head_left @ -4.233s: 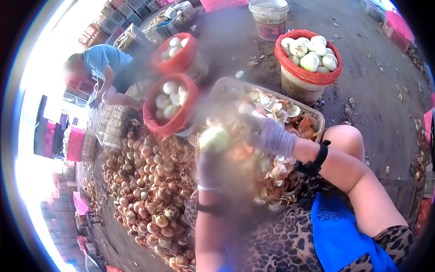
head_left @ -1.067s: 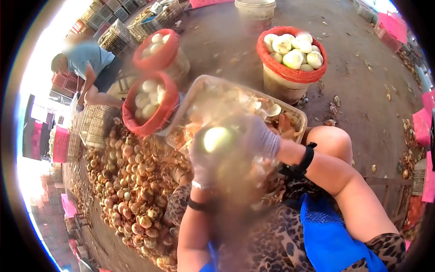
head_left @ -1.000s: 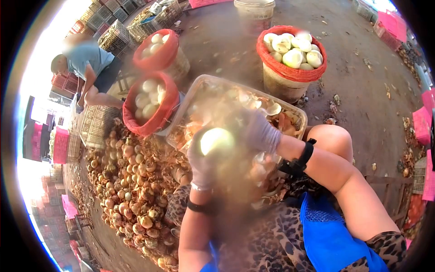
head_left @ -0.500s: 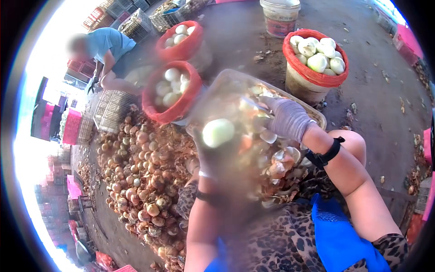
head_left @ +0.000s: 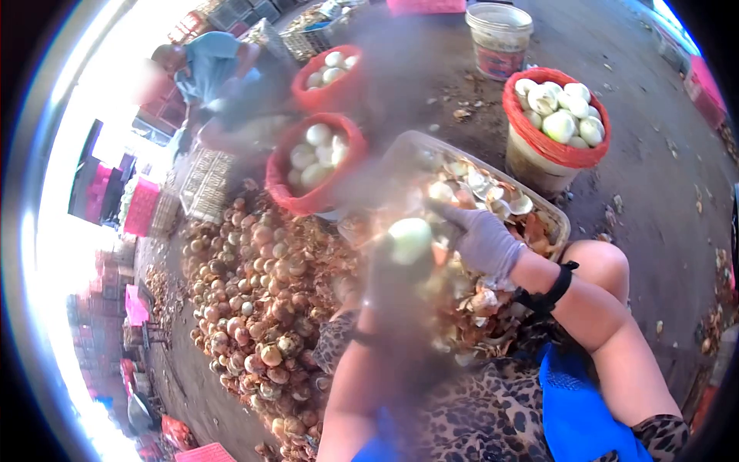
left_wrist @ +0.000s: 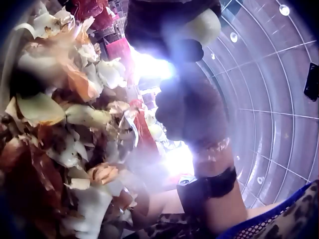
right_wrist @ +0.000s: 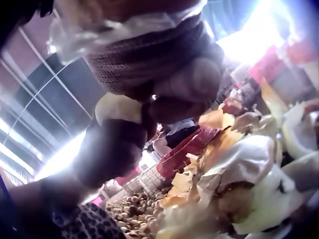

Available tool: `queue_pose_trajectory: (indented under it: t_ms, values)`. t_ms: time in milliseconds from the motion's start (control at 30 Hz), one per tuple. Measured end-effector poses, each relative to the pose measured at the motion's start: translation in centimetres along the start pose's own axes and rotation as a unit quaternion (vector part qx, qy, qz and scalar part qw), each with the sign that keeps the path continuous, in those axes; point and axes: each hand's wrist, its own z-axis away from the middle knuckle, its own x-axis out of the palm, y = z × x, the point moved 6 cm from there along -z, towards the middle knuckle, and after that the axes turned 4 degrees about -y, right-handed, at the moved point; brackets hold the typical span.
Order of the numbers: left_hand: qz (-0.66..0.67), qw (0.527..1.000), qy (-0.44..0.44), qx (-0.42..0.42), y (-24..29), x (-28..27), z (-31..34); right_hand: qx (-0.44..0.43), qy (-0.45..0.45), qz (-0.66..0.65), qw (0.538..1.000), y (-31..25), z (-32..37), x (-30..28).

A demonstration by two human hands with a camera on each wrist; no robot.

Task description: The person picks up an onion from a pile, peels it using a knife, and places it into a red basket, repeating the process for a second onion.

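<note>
Hands point(head_left: 489, 245) closer together (onion point(head_left: 410, 240) between)

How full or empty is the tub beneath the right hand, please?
Not empty: onion skins are heaped in the tub. Blur hides part, so I cannot tell how full.

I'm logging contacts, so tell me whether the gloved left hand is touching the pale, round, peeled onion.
Touching. The right wrist view shows the onion seated against the left hand, with no gap between them.
</note>
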Motion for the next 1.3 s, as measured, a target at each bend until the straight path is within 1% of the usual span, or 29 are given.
queue_pose_trajectory:
  t_ms: [33, 67, 133, 167, 267, 367, 400, 467, 500, 533, 567, 600, 633, 667, 700, 733, 800, 833, 900, 933, 1000, 1033, 1067, 1100, 1133, 1200, 1233, 1267, 1300]
  values:
    - [0.142, 0.99, 0.013, 0.004, -0.3, 1.4, 0.1, 0.058, -0.001, -0.069, 0.996, 2.6, 0.1, 0.7]
    - [0.073, 0.994, 0.08, 0.02, 0.6, 2.3, 0.5, 0.107, -0.002, -0.131, 0.986, 3.5, 0.1, 0.7]
    - [-0.06, 0.975, 0.21, 0.052, 2.9, 4.0, 0.7, 0.196, 0.012, -0.247, 0.949, 4.5, 0.5, 0.3]
    - [-0.112, 0.965, 0.227, 0.076, 4.2, 4.3, 0.6, 0.237, 0.019, -0.3, 0.924, 4.6, 0.8, 0.0]
    - [-0.263, 0.927, 0.21, 0.168, 9.0, 3.0, -0.5, 0.207, 0.005, -0.224, 0.952, 4.0, 0.9, -0.9]
    - [-0.359, 0.875, 0.228, 0.233, 13.2, -1.3, -0.3, 0.207, -0.008, -0.198, 0.958, 2.7, 1.3, -0.9]
    - [-0.392, 0.851, 0.244, 0.249, 14.1, -3.3, 0.5, 0.214, -0.013, -0.248, 0.945, 3.1, 1.5, -0.1]
    - [-0.497, 0.78, 0.278, 0.259, 14.6, -7.6, 3.5, 0.256, -0.037, -0.226, 0.939, 1.4, 1.6, 0.5]
    - [-0.532, 0.756, 0.286, 0.251, 13.6, -10.2, 5.6, 0.266, -0.05, -0.221, 0.937, 1.2, 1.8, 0.8]
    - [-0.505, 0.784, 0.278, 0.231, 12.5, -12.7, 7.6, 0.276, -0.06, -0.213, 0.935, 1.5, 2.1, 1.2]
    - [-0.119, 0.945, 0.225, 0.207, 8.9, -16.0, 9.8, 0.27, -0.059, -0.213, 0.937, 2.2, 2.2, 1.9]
    - [-0.495, 0.791, 0.311, 0.181, 8.1, -19.7, 13.9, 0.266, -0.07, -0.195, 0.942, 2.9, 2.4, 2.3]
    - [-0.382, 0.828, 0.389, 0.132, 6.3, -21.2, 17.6, 0.285, -0.077, -0.188, 0.937, 3.0, 2.7, 2.8]
    - [-0.233, 0.844, 0.472, 0.104, 4.3, -22.4, 21.6, 0.305, -0.084, -0.182, 0.931, 3.0, 2.9, 3.2]
    - [-0.086, 0.825, 0.549, 0.098, 2.2, -23.2, 25.7, 0.314, -0.086, -0.193, 0.926, 3.3, 3.1, 3.8]
    - [-0.076, 0.816, 0.567, 0.081, 0.2, -27.2, 28.7, 0.334, -0.095, -0.21, 0.914, 2.1, 3.0, 4.2]
    - [-0.2, 0.812, 0.544, 0.071, -3.3, -37.4, 34.3, 0.318, -0.086, -0.189, 0.925, 3.5, 2.4, 5.2]
    - [-0.268, 0.796, 0.54, 0.056, -4.4, -41.2, 36.4, 0.323, -0.091, -0.16, 0.928, 2.5, 1.7, 5.7]
    - [-0.363, 0.726, 0.583, -0.026, -2.2, -41.8, 36.4, 0.308, -0.121, -0.099, 0.939, 2.1, 0.4, 6.5]
    - [-0.441, 0.679, 0.584, -0.064, 0.2, -41.7, 35.2, 0.296, -0.146, -0.057, 0.942, 1.9, -0.5, 6.9]
    - [-0.469, 0.646, 0.599, -0.055, 5.3, -41.6, 32.6, 0.281, -0.129, -0.024, 0.951, 2.6, -1.2, 7.6]
    - [-0.421, 0.666, 0.616, -0.011, 7.8, -41.2, 31.0, 0.257, -0.127, -0.01, 0.958, 2.5, -1.6, 7.9]
    - [-0.568, 0.552, 0.599, -0.115, 12.5, -36.7, 27.7, 0.234, -0.125, 0.005, 0.964, 2.6, -1.9, 8.1]
    - [-0.607, 0.509, 0.597, -0.125, 15.1, -36.5, 26.0, 0.23, -0.137, 0.004, 0.963, 3.6, -1.8, 8.1]
    - [-0.623, 0.487, 0.597, -0.137, 17.0, -37.7, 25.1, 0.241, -0.136, 0.002, 0.961, 3.7, -1.5, 8.5]
    - [-0.632, 0.461, 0.602, -0.16, 20.0, -41.3, 24.4, 0.262, -0.131, -0.001, 0.956, 3.5, -1.5, 8.8]
    - [-0.627, 0.461, 0.605, -0.166, 20.9, -43.9, 24.3, 0.301, -0.123, -0.017, 0.945, 2.8, -1.4, 9.3]
    - [-0.629, 0.461, 0.606, -0.158, 21.1, -48.2, 25.1, 0.314, -0.132, -0.018, 0.94, 2.8, -1.3, 9.8]
    - [-0.595, 0.482, 0.619, -0.175, 21.2, -50.0, 25.6, 0.325, -0.141, -0.018, 0.935, 2.7, -1.2, 10.0]
